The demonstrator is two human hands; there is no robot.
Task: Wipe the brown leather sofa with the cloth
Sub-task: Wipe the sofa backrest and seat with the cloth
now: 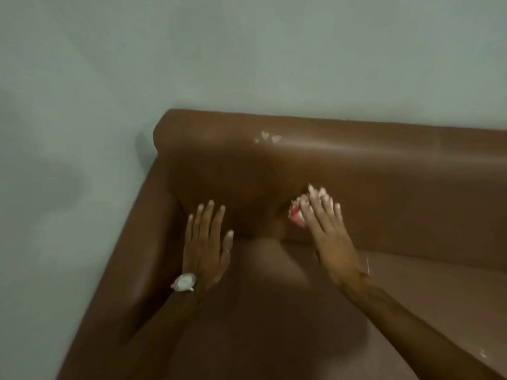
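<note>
Right hand [329, 237]: fingers stretched almost flat, palm pressing a small wad of cloth [297, 215] against the lower backrest of the sofa [397, 204]; nothing is gripped in a fist, the cloth is pinned under the fingertips.
Cloth: white with a pink-red patch, bunched, showing beside the index finger and past the fingertips; blur hides its full shape.
Left hand [205, 242]: open, fingers spread and straight, holding nothing, laid flat near the corner where backrest meets seat, well left of the right hand.
Left wrist: a white watch [184, 282] sits just behind the hand.
Beyond the fingertips: the rounded top roll of the brown leather backrest, with a few pale flecks [267, 137] above and left of the right hand.
Left of the left hand: the padded armrest [131, 270], running down toward the camera.
Beneath the forearms: the seat cushion [411, 297], with one pale fleck near the right forearm.
Behind the sofa: a plain pale grey-green wall [247, 50].
</note>
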